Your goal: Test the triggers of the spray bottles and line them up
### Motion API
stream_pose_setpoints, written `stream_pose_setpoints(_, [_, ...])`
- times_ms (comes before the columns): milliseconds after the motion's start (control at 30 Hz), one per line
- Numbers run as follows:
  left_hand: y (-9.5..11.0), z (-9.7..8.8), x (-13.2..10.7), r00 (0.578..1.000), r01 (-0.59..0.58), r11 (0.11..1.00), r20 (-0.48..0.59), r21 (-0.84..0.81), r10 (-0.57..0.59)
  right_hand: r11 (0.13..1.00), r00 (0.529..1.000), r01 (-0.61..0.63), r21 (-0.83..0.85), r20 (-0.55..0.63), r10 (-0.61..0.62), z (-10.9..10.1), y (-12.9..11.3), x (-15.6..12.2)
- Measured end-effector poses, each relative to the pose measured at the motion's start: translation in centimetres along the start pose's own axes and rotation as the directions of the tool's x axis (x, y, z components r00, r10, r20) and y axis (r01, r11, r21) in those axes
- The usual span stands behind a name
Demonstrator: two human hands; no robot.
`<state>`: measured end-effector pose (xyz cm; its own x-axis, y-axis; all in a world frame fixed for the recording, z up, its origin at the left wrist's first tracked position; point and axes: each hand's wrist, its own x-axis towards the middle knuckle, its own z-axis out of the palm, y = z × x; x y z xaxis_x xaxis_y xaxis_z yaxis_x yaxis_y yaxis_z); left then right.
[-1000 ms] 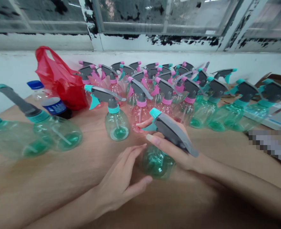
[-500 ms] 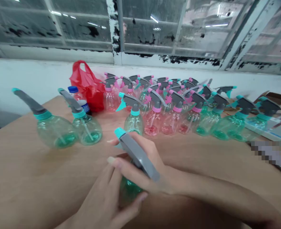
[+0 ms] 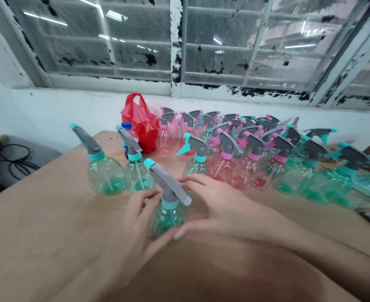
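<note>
A green-tinted clear spray bottle [image 3: 169,218] stands upright in front of me, its grey sprayer head tipped with a turquoise nozzle. My left hand [image 3: 142,224] is closed round the left side of its body, thumb across the front. On the other side, my right hand [image 3: 214,203] curves about the bottle, with its thumb at the lower front and its fingers behind the sprayer head. Just beyond my hands stands another green spray bottle [image 3: 195,165], partly hidden by my right hand. Two similar ones, a green spray bottle [image 3: 105,178] and its neighbour [image 3: 137,172], stand to the left.
Several pink and green spray bottles crowd the back and right of the wooden table [image 3: 46,218]. A red plastic bag [image 3: 141,121] sits behind a blue-capped drink bottle [image 3: 126,126]. Black cables [image 3: 18,155] lie beyond the left table edge. A window runs along the wall.
My right hand has come off the grey sprayer head and down to the bottle's right side. The view has turned left, and the bottle's body now shows more between my hands.
</note>
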<state>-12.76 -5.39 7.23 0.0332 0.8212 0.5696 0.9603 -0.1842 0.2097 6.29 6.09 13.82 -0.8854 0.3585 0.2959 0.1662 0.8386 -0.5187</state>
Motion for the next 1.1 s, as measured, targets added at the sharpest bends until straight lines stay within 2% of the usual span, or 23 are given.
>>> stream_pose_setpoints(67, [-1.2,0.6,1.3,0.997,-0.041,0.999,-0.061,-0.004,0.041,0.979,0.984,-0.164,-0.124,-0.093,0.153,-1.9,0.0,-0.1])
stream_pose_setpoints(100, [-1.6,0.7,1.8,0.995,-0.053,0.999,-0.084,0.006,0.053,0.965,0.967,-0.214,-0.151,-0.170,0.188,-2.8,0.0,0.0])
stream_pose_setpoints(200, [-2.2,1.1,3.1,0.994,-0.056,0.996,-0.092,0.072,0.062,0.910,0.910,-0.272,-0.313,-0.392,0.137,-5.4,-0.2,1.2])
stream_pose_setpoints(267, [-2.4,1.3,3.8,0.994,-0.053,0.991,-0.085,0.125,0.064,0.818,0.886,-0.349,-0.457,-0.446,0.129,-6.6,0.0,2.3])
stream_pose_setpoints(333, [-2.4,1.4,4.5,0.994,-0.055,0.984,-0.089,0.170,0.071,0.738,0.890,-0.400,-0.544,-0.422,0.171,-7.1,0.4,3.4])
stream_pose_setpoints(400, [-2.3,1.6,5.0,0.994,-0.044,0.977,-0.093,0.207,0.065,0.696,0.896,-0.427,-0.578,-0.373,0.239,-6.8,0.9,4.4])
stream_pose_setpoints(567, [-2.0,1.7,6.1,0.997,0.011,0.951,-0.076,0.309,0.013,0.656,0.890,-0.454,-0.604,-0.272,0.366,-5.2,2.4,5.6])
stream_pose_setpoints(700, [-2.0,1.9,7.0,0.998,0.028,0.935,-0.058,0.353,-0.007,0.599,0.878,-0.467,-0.651,-0.261,0.401,-5.1,3.1,5.6])
stream_pose_setpoints(767, [-2.2,1.9,7.5,0.999,0.027,0.930,-0.050,0.366,-0.010,0.617,0.887,-0.445,-0.649,-0.227,0.401,-5.4,3.2,5.4])
stream_pose_setpoints(900, [-2.2,1.9,8.3,0.999,0.029,0.923,-0.036,0.383,-0.017,0.730,0.902,-0.402,-0.553,-0.102,0.419,-5.8,2.9,4.9])
stream_pose_setpoints(1100, [-2.2,1.8,8.8,0.998,0.061,0.900,-0.023,0.431,-0.056,0.743,0.881,-0.429,-0.514,-0.056,0.470,-5.8,2.3,4.0])
